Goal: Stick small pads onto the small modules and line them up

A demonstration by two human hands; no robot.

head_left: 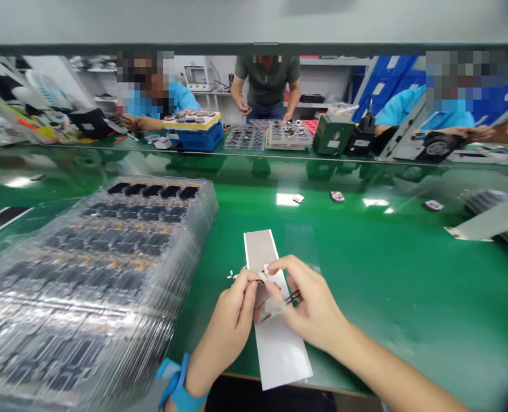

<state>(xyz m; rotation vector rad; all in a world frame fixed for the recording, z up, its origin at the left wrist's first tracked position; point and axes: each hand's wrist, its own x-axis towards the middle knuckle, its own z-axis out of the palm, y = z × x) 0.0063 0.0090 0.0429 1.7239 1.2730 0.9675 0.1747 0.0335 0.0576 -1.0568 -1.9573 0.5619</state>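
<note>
My left hand (232, 309), with a blue strap (178, 380) around its wrist, pinches a small flat part with a dark rounded edge (261, 293) by its left side. Black tweezers (293, 297) lie slanted in my right hand (311, 303), whose fingers are curled close to the same part. A thin clear piece, perhaps film, shows by the tweezers' tips; whether it is held I cannot tell. Below both hands lies a long white strip (282, 355) with a greyish panel at its far end. My fingers hide much of the part.
Stacked clear plastic trays (193, 246) with dark, orange-tabbed parts fill the left. White scraps (231, 274) lie beside the strip, a clear sheet (300, 243) beyond it. Several small pieces (337, 196) sit farther back. A white post (489, 220) stands right. Co-workers (268, 80) are across the bench.
</note>
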